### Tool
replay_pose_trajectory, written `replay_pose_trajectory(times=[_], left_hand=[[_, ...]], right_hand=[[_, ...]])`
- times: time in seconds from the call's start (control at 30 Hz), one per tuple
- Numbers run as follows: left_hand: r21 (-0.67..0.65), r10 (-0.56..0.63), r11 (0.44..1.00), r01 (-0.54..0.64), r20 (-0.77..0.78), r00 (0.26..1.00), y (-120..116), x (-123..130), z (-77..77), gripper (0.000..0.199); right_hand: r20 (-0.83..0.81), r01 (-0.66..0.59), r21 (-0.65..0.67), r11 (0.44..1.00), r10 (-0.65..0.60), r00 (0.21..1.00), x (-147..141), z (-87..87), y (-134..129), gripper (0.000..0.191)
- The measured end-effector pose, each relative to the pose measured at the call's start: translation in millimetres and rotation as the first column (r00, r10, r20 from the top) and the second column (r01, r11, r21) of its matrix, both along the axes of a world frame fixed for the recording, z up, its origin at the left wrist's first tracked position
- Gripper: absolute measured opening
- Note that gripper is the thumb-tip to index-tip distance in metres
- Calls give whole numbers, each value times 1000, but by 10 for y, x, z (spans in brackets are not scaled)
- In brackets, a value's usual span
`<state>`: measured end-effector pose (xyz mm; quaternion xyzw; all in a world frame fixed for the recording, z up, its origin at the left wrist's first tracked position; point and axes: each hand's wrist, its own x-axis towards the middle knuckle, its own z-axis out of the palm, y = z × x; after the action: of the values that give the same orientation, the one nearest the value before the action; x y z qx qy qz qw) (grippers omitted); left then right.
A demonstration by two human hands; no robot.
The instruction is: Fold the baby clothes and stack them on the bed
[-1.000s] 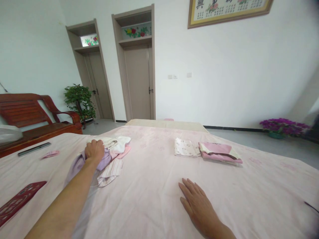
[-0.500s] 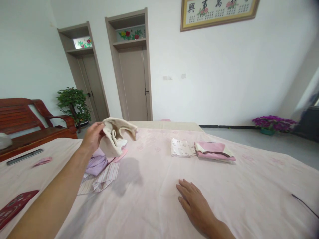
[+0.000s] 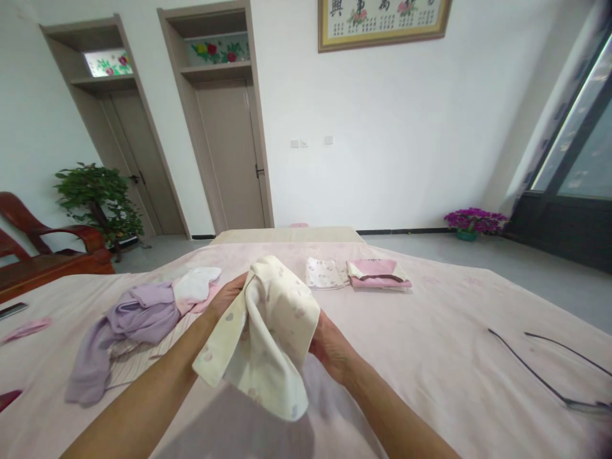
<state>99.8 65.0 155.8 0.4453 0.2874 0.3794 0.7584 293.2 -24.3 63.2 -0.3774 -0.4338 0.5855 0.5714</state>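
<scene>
A cream piece of baby clothing (image 3: 282, 306) with a small printed pattern hangs over the middle of the bed-like surface, its lower edges loose. My left hand (image 3: 230, 294) grips it at the upper left, with the fingers mostly hidden behind the fabric. At its right side, my right hand (image 3: 329, 344) is closed on the edge, fingertips also hidden. To the left lies a loose heap with a lilac garment (image 3: 146, 312), a white cloth (image 3: 196, 284) and a striped cloth (image 3: 148, 350). Beyond my hands sit a folded white printed cloth (image 3: 325, 274) and a folded pink garment (image 3: 380, 274).
A pale pink sheet (image 3: 411, 382) covers the surface. Eyeglasses (image 3: 568, 401) lie at the right. A phone (image 3: 13, 310) and a small pink item (image 3: 26, 330) are at the far left. A wooden bench (image 3: 62, 255) stands beyond the left edge.
My left hand has carried the cream garment from the heap to the middle. My right hand has left the sheet and taken hold of it too. The view has turned right.
</scene>
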Motion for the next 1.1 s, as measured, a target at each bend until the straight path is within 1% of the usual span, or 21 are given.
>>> replay_pose_trajectory(times=[0.03,0.1,0.17,0.23,0.27,0.3,0.33,0.4,0.43,0.5,0.57,0.6,0.67,0.73,0.77,0.83,0.87,0.9,0.97,1.03,1.1], left_hand=[[45,3,999,-2,-27,1000,21,5,-45,32],[135,37,991,-17,-146,989,92,-30,-135,32],[279,210,952,-124,-305,929,145,-103,-203,33],[473,473,840,-264,-401,784,106,-168,-232,36],[555,561,778,-293,-403,723,40,-179,-232,39],[610,586,743,-277,-391,710,-55,-170,-229,42],[635,545,742,-216,-384,746,-168,-139,-227,45],[633,342,774,-20,-392,854,-396,-24,-254,49],[635,286,771,45,-409,866,-483,45,-291,52],[683,363,729,54,-452,815,-557,162,-407,48],[718,485,696,11,-482,730,-506,204,-536,30],[712,502,702,-11,-485,716,-452,193,-582,25],[651,453,756,-63,-452,768,-342,130,-601,26],[554,373,822,-131,-351,859,-271,54,-510,30],[498,339,852,-162,-288,896,-255,26,-430,32],[389,282,900,-198,-170,944,-252,7,-230,35],[344,254,917,-201,-115,960,-257,14,-124,36],[309,224,932,-192,-70,972,-263,31,-20,36],[267,170,950,-163,-3,986,-265,79,164,33],[245,138,959,-142,35,990,-251,122,315,30],[238,136,960,-145,55,989,-226,135,439,29]], right_hand=[[-22,-6,-13,1000,6,1000,-21,22,26,55],[-27,86,-11,996,-86,996,-19,82,62,39],[-14,231,36,972,-231,973,36,201,76,32],[-8,325,106,940,-326,945,111,384,69,33],[2,333,141,932,-337,942,142,488,59,34],[22,318,170,933,-327,945,160,590,46,34],[49,287,189,939,-301,952,165,682,32,35],[108,187,201,962,-212,971,141,816,4,36],[128,140,203,969,-168,977,122,854,-7,35],[167,79,215,973,-116,979,109,878,-18,33],[218,90,251,964,-147,965,168,851,-4,32],[252,126,287,950,-201,947,230,823,13,32],[338,217,375,901,-351,873,407,741,68,31],[443,287,437,852,-482,756,605,618,138,30],[500,307,439,844,-514,697,691,540,176,31],[584,332,400,854,-516,626,804,352,246,35],[602,334,367,868,-495,626,823,251,277,40],[601,328,327,886,-463,652,819,151,304,46],[539,265,225,938,-346,768,748,-21,344,61],[407,126,117,985,-163,899,627,-124,369,72],[273,-32,57,998,15,962,502,-140,384,74]])
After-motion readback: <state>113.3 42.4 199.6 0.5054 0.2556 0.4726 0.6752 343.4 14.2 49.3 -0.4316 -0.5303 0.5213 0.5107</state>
